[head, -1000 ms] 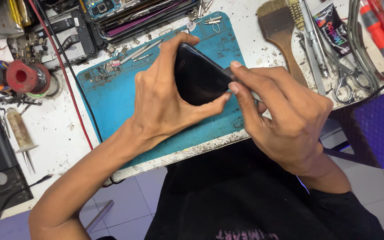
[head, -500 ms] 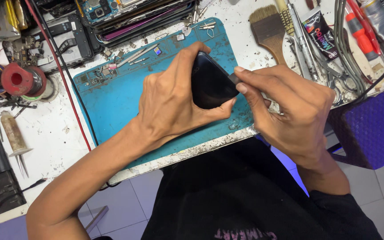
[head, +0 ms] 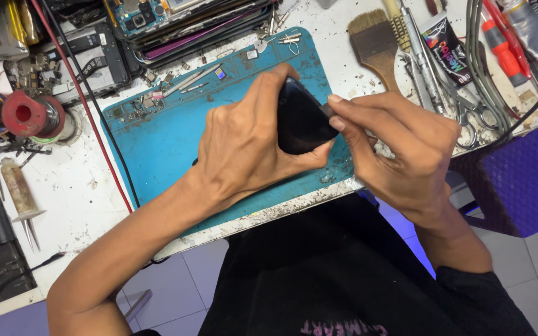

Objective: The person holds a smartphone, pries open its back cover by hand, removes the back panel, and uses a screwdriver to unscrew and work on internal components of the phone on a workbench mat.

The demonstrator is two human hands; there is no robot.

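From the head view, my left hand (head: 244,146) wraps a black phone (head: 301,118) at frame centre, above the blue mat (head: 157,143), fingers curled over its top edge and thumb under it. My right hand (head: 400,155) pinches a small dark piece (head: 327,110) against the phone's right edge, fingertips closed on it. If I press too hard, the phone could twist out of my grip and drop onto the screws (head: 135,109) at upper left, or the piece could slip and be lost among the tools (head: 462,87) at upper right.
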